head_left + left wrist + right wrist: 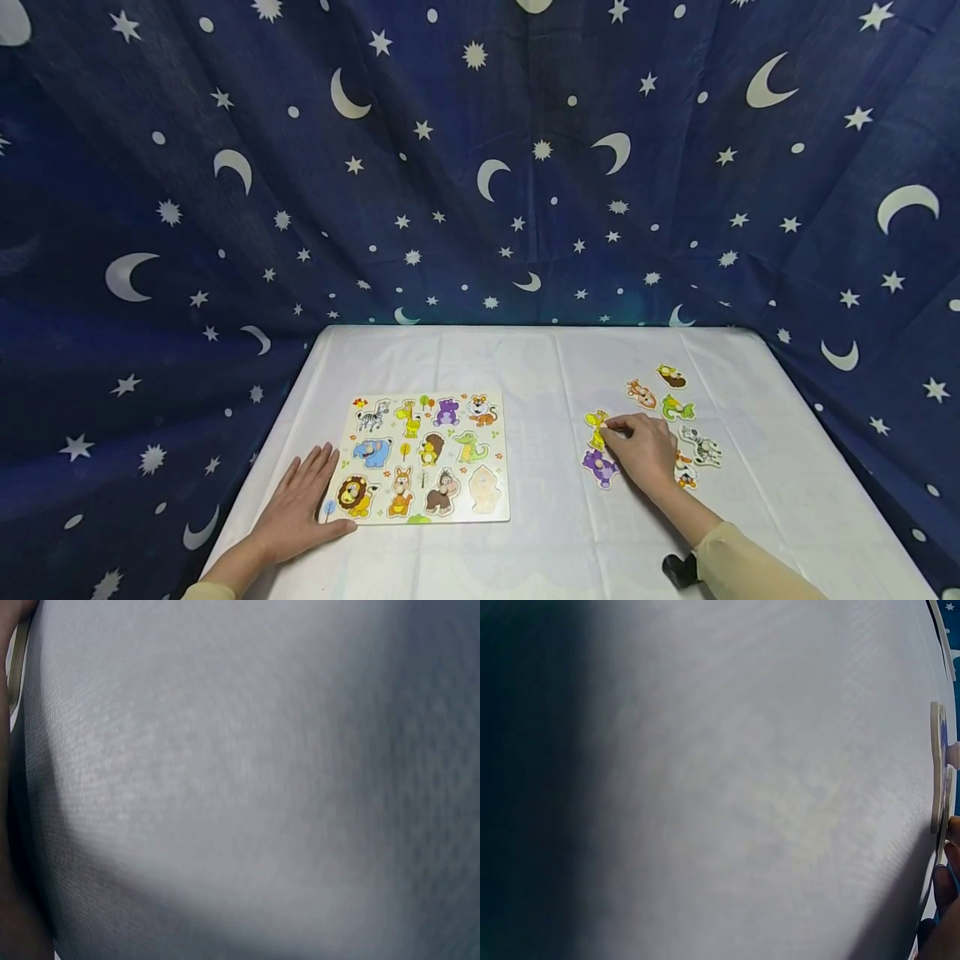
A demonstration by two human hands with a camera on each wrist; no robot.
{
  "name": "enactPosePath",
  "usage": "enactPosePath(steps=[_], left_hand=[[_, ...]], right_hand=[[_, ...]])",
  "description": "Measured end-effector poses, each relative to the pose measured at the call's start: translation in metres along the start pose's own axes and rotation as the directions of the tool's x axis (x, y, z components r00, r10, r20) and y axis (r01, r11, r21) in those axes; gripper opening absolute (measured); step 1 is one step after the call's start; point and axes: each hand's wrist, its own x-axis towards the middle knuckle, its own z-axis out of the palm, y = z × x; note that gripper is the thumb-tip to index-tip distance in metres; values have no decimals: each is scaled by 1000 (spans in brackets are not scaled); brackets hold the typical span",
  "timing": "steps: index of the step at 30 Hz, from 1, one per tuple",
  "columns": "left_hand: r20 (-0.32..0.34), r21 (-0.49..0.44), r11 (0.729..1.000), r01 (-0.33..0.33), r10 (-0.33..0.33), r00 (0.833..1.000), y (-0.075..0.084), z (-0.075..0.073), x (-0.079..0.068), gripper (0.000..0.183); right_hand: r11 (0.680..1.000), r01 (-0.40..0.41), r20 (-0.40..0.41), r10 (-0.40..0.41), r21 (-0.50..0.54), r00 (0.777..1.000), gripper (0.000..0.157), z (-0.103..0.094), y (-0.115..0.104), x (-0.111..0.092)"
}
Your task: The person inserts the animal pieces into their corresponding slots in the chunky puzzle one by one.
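Observation:
At the left of the white table lies a puzzle board [412, 521] with animal pictures. My left hand [296, 508] lies spread on the table beside it, thumb at the board's lower left corner. My right hand [641, 450] pinches at a yellow giraffe puzzle piece [596, 427] with thumb and fingertips. Just below the giraffe is a purple hippo piece [601, 468]. A zebra piece [702, 447] lies right of the hand, and a tiger piece [686, 472] is partly hidden by it. In the right wrist view, fingers [945, 889] show at the edge near a piece.
Farther back at the right lie a hedgehog piece [672, 376], an orange animal piece [641, 394] and a green crocodile piece [678, 407]. A black object [679, 572] sits at the right sleeve. A dark blue star-and-moon curtain [480, 208] hangs behind the table [540, 550].

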Motion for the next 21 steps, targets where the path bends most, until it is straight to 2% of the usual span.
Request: enactPosePath(steps=[8, 15, 21], left_hand=[[70, -24, 998, 55, -53, 996, -1, 0, 0, 119], [40, -20, 999, 38, -37, 999, 1, -3, 0, 116], [43, -26, 998, 49, -48, 998, 4, -5, 1, 117]], right_hand=[[1000, 8, -5, -8, -3, 1000, 19, 0, -2, 0], [1000, 1, -4, -1, 0, 1000, 19, -1, -3, 0], [1000, 10, -55, -9, 22, 998, 19, -6, -7, 8]])
